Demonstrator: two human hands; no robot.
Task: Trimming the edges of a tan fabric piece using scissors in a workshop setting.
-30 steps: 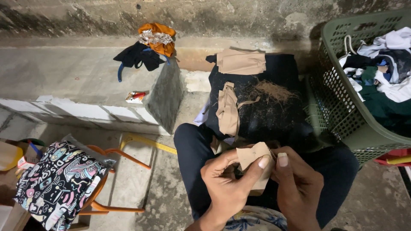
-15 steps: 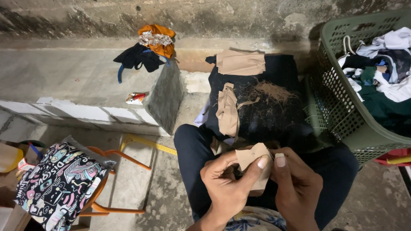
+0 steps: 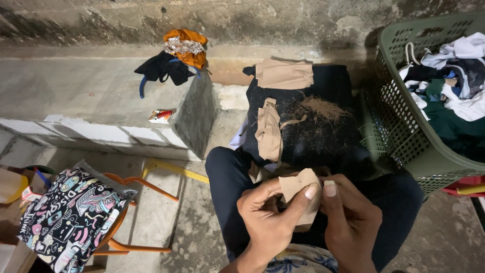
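1. A seated person's left hand (image 3: 268,222) and right hand (image 3: 351,222) meet over the lap, fingers (image 3: 309,192) closed on a small tan fabric piece (image 3: 300,189) pinched between both thumbs.
2. The person's dark trousers (image 3: 227,182) fill the space beneath the hands, knees pointing away from the camera.
3. At lower left, a bag with a colourful cartoon print (image 3: 70,217) rests on an orange frame (image 3: 136,212) on the concrete floor (image 3: 172,232).
4. Just beyond the knees, a black cloth (image 3: 323,141) lies spread out, carrying a long tan strip (image 3: 269,131) and a tuft of brown fibre (image 3: 321,108).
5. A folded tan piece (image 3: 284,75) sits at the cloth's far edge.
6. To the right, a green plastic laundry basket (image 3: 404,126) holds white and dark clothes (image 3: 454,86).
7. On the concrete ledge (image 3: 76,91) at left lie a small red-and-white packet (image 3: 160,116), a dark garment (image 3: 164,68) and an orange bundle (image 3: 187,45) near the stained wall (image 3: 252,20).
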